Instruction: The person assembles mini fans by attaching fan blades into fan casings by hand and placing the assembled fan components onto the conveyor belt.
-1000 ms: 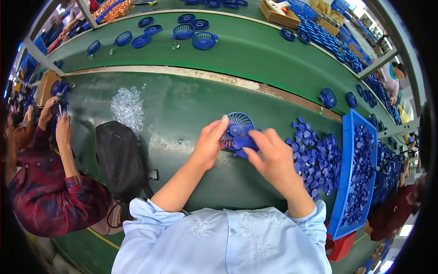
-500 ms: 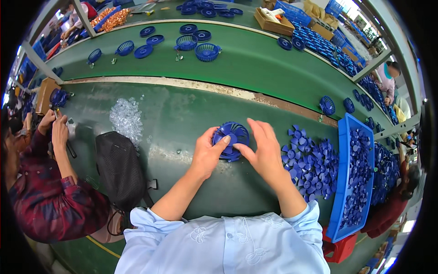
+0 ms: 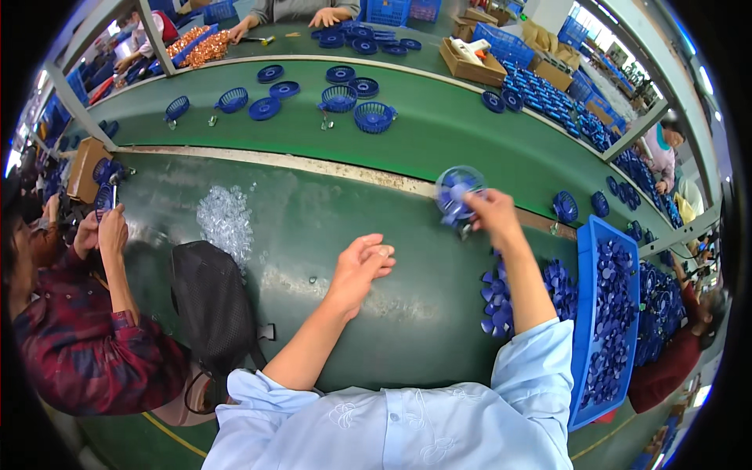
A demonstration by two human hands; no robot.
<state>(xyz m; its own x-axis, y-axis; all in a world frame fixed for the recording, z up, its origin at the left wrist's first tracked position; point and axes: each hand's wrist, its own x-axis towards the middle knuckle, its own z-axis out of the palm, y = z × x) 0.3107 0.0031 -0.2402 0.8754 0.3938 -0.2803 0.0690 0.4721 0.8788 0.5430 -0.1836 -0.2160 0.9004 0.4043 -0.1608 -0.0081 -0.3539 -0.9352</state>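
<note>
My right hand [image 3: 493, 215] grips a round blue fan housing [image 3: 460, 193], blurred by motion, above the pale strip at the conveyor's near edge. Something bladed shows inside the ring. My left hand [image 3: 363, 270] hangs over the bench with loosely curled fingers and a gap at the thumb; nothing shows in it. Loose blue fan blades [image 3: 496, 301] lie in a pile partly behind my right forearm. Right of them stands a long blue bin [image 3: 583, 313] filled with more blades.
Clear plastic pieces [image 3: 225, 221] and a black mesh bag [image 3: 210, 301] lie on the left of the green bench [image 3: 392, 329]. Blue fan housings [image 3: 374, 117] and discs sit on the green conveyor [image 3: 446, 149]. A co-worker in plaid [image 3: 110, 352] handles a housing at left. Another person's hands show across the conveyor.
My right hand has carried the fan housing forward and right, away from my left hand, which has let go. Hands have appeared across the conveyor. The co-worker at left has shifted their hands.
</note>
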